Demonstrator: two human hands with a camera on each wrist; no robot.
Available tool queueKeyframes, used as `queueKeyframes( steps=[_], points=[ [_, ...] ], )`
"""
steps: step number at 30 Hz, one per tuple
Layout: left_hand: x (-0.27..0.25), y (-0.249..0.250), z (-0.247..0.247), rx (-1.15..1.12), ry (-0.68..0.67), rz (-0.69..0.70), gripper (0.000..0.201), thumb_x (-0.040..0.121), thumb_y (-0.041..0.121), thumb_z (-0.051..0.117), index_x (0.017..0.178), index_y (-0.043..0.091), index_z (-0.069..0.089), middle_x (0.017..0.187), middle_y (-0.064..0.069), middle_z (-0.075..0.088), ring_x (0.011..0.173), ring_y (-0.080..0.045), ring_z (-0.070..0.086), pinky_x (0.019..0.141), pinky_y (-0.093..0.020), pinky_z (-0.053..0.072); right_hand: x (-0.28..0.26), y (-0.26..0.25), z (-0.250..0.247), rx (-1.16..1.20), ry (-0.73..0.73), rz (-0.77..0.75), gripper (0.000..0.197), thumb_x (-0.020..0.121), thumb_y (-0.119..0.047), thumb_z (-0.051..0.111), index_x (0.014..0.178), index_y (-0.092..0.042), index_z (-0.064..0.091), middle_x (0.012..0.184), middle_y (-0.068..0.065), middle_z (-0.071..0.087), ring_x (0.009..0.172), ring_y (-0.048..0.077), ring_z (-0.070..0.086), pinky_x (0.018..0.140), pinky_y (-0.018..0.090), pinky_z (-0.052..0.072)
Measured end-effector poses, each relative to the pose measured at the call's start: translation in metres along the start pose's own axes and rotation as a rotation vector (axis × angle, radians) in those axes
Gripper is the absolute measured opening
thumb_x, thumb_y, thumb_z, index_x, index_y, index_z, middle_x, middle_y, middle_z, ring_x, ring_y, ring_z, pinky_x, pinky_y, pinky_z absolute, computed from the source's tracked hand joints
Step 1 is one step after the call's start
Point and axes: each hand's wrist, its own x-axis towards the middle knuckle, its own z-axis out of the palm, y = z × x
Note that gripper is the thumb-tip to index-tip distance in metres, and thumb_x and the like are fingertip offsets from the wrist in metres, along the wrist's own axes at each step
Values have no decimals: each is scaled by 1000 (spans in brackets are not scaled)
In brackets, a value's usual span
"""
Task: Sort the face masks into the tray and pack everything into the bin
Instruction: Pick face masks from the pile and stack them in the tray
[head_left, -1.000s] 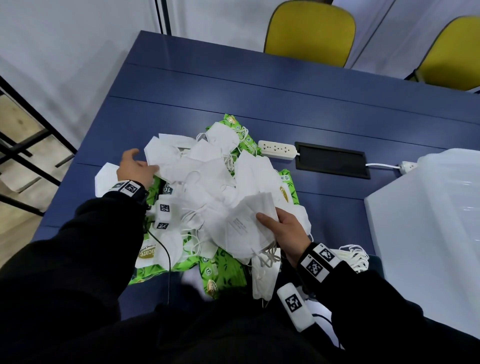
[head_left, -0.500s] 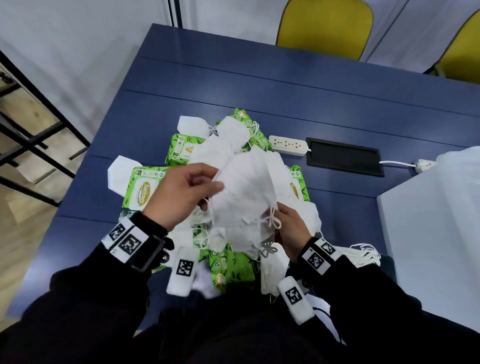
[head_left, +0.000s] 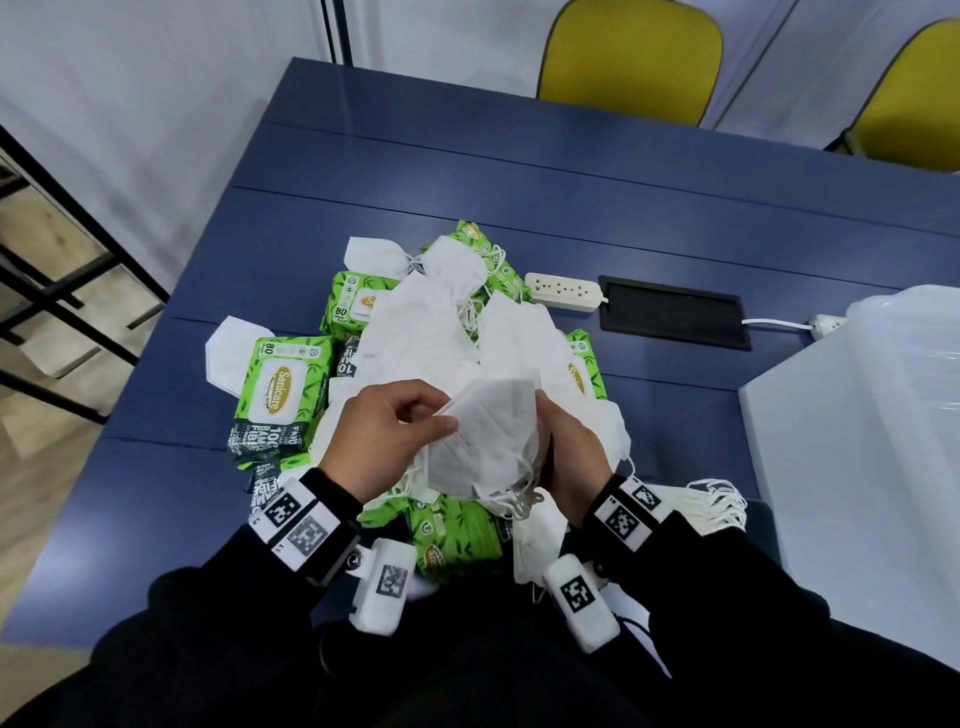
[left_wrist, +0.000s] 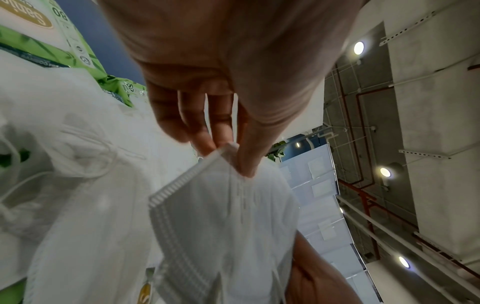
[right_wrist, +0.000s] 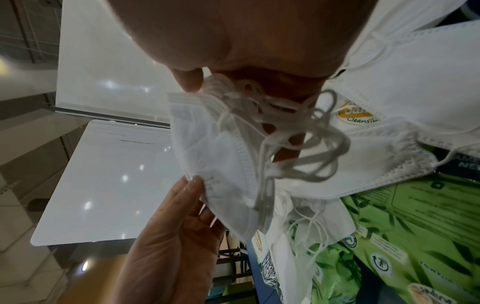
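We had the left hand (head_left: 384, 436) pinching the top left edge of a small stack of masks (head_left: 483, 441), thumb against fingertips (left_wrist: 207, 144) right on the ribbed seam. Right hand (head_left: 566, 452) was wrapped round the stack's right side, fingers curled in among the ear loops (right_wrist: 298, 144). Two-handed hold looked like squaring up: one hand clamped the bundle, the other tugged an edge so the folded masks lined up before going anywhere. Loops on the right side were bunched in the grip, likely so they wouldn't snag the pile.

The stack was lifted just above the pile, at the near middle of the blue table (head_left: 519, 171). Masks were white, flat-folded, with a crimped ridged border and a faint print on the top face; several layers showed at the edge in the left wrist view, count unclear. Loops were thin white elastic, tangled.

Under the hands lay the loose masks (head_left: 441, 322), heaped over green wipe packs (head_left: 275, 395), one mask poking out at the far left from beneath a pack. Another bundle of loops (head_left: 717, 504) sat at the near right beside the wrist. The translucent white bin (head_left: 857, 441) stood at the right, well apart from the stack. Tray we couldn't pick out. A power strip (head_left: 563, 291) and a black inset panel (head_left: 675, 319) lay beyond the pile. Sorting judged early; most masks were still in the heap.
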Motion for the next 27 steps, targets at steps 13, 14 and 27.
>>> queueKeyframes(
  steps=[13,14,27],
  points=[
    [0,-7,16,-224,166,-92,10,87,13,76,85,17,67,86,-14,73,77,-26,68,75,-42,53,3,14,-1,-116,-335,-135,39,86,-2,73,124,-9,65,117,17,73,108,35,70,95,50,56],
    [0,-8,16,-264,179,-111,12,88,8,75,89,17,67,90,-16,72,79,-26,68,76,-41,53,4,17,-3,-182,-342,-139,41,83,7,73,120,-9,67,114,18,74,105,34,71,95,52,56],
    [5,-26,-10,-61,-125,-178,48,82,6,78,122,26,61,106,-2,79,99,-23,75,94,-56,56,9,6,-21,-191,-126,93,17,90,13,56,79,2,63,77,20,66,73,30,68,71,38,63]
  ],
)
